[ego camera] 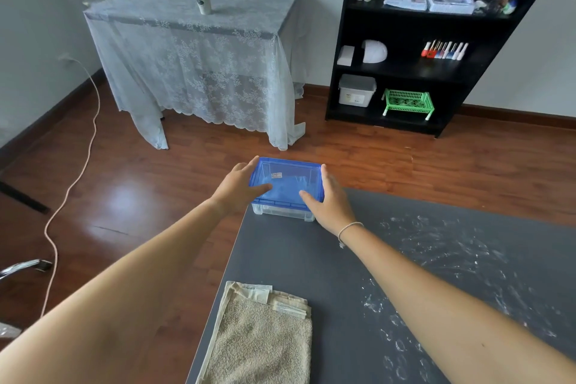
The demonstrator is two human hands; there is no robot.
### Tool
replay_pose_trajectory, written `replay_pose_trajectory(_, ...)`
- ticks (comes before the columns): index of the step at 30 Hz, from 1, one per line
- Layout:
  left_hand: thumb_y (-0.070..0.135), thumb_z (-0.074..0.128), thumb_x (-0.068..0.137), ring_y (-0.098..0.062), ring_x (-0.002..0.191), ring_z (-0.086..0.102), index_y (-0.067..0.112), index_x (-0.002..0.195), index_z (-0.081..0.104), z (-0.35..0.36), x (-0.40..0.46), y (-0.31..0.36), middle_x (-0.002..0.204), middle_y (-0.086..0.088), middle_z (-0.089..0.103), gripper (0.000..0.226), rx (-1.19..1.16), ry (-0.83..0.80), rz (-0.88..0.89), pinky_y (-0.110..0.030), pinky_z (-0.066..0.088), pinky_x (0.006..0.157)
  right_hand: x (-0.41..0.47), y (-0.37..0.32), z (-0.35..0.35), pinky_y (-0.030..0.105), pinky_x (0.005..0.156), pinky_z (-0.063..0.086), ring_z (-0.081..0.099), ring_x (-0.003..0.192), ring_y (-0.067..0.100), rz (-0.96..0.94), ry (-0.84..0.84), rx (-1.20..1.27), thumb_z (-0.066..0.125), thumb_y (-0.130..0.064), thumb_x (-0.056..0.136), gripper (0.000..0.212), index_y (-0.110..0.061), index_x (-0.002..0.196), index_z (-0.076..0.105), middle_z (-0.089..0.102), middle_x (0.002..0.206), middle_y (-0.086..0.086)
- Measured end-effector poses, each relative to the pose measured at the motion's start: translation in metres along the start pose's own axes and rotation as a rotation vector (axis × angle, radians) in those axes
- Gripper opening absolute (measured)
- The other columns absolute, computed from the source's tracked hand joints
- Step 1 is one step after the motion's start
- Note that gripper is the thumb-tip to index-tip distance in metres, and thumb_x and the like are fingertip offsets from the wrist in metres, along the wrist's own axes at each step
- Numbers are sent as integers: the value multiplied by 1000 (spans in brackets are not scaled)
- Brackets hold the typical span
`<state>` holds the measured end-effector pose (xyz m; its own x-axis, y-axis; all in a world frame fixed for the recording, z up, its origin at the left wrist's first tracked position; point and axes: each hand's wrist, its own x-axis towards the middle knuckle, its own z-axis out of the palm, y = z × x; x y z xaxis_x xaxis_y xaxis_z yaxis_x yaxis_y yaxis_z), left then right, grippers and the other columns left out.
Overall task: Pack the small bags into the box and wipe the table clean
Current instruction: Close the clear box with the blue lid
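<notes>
Nearest, a folded beige terry towel (pixel 261 337) lies at the near left edge of the dark grey table (pixel 311 259), probably kept handy for the white powdery smears (pixel 452 274) spread across the right of the tabletop, which remain unwiped. At the far left corner, the left hand (pixel 240 187) and right hand (pixel 330 199) clasp opposite sides of the clear plastic box with a blue translucent lid (pixel 286 187), thumbs resting on the lid, seemingly pressing it closed or steadying it. Pale shapes inside may be the small bags, though I cannot tell.
</notes>
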<state>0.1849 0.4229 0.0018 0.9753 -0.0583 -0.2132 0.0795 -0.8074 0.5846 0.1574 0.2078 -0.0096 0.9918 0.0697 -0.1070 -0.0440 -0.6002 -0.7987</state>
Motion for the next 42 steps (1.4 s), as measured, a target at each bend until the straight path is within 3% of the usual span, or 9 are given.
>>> replay_pose_trajectory(11, 49, 59, 83, -29, 128, 40, 32, 147, 11, 10, -5, -6, 140, -11, 43, 81, -103, -19, -24, -36, 32, 107, -8, 0, 3, 32, 107, 31, 32, 136, 19, 76, -65, 114, 56, -39, 88, 80, -28, 147, 3, 26, 151, 2)
replay_pose_trajectory(15, 49, 58, 84, -26, 133, 37, 34, 147, 7, 15, -12, -5, 149, -5, 35, 82, -193, -15, -29, -31, 30, 107, -11, 3, 3, 32, 107, 30, 33, 136, 18, 133, -68, 184, 57, -43, 87, 82, -30, 147, 2, 28, 151, -1)
replay_pose_trajectory(18, 49, 58, 84, -30, 120, 51, 39, 145, 3, 19, -19, -3, 150, 1, 33, 83, -273, -14, -59, -35, 44, 100, -11, 5, 3, 32, 105, 33, 37, 134, 18, 196, -56, 216, 57, -46, 85, 84, -29, 147, 4, 32, 150, -1)
replay_pose_trajectory(23, 47, 61, 82, -23, 113, 53, 42, 144, 5, 29, -27, 2, 145, 4, 38, 84, -400, 25, -100, -39, 52, 91, -8, 11, 1, 32, 99, 40, 54, 118, 19, 258, -61, 272, 57, -46, 85, 80, -29, 147, 9, 50, 139, -1)
replay_pose_trajectory(26, 49, 61, 81, -21, 116, 52, 42, 144, 5, 37, -31, 6, 143, 3, 42, 84, -429, 31, -101, -39, 49, 96, -8, 18, -2, 35, 92, 44, 56, 103, 17, 280, -45, 299, 59, -46, 84, 80, -31, 146, 10, 53, 136, 1)
replay_pose_trajectory(31, 50, 63, 80, -12, 115, 48, 40, 145, 8, 50, -52, 14, 141, 4, 45, 85, -492, 130, -98, -33, 43, 100, -20, 22, -12, 42, 102, 44, 49, 125, 24, 251, -36, 323, 64, -42, 82, 82, -30, 146, 14, 42, 145, 4)
replay_pose_trajectory(34, 52, 62, 79, -16, 118, 47, 38, 145, 13, 57, -55, 15, 138, -7, 46, 84, -440, 178, -108, -37, 42, 103, -22, 23, -13, 36, 107, 35, 36, 135, 22, 218, 22, 288, 67, -38, 81, 82, -25, 146, 19, 32, 150, 5)
replay_pose_trajectory(38, 52, 62, 79, -8, 104, 42, 32, 143, 24, 62, -62, 21, 133, -8, 42, 77, -376, 294, -102, -25, 35, 92, -22, 22, -13, 20, 97, 29, 38, 131, 21, 127, 125, 159, 67, -31, 82, 74, -18, 143, 28, 37, 144, 9)
replay_pose_trajectory(42, 43, 63, 82, -21, 124, 43, 20, 139, 35, 66, -68, 26, 139, -9, 39, 68, -303, 392, -36, -33, 39, 104, -28, 21, -16, 15, 92, 28, 43, 124, 20, 4, 141, 36, 63, -24, 86, 64, -12, 141, 33, 42, 136, 10)
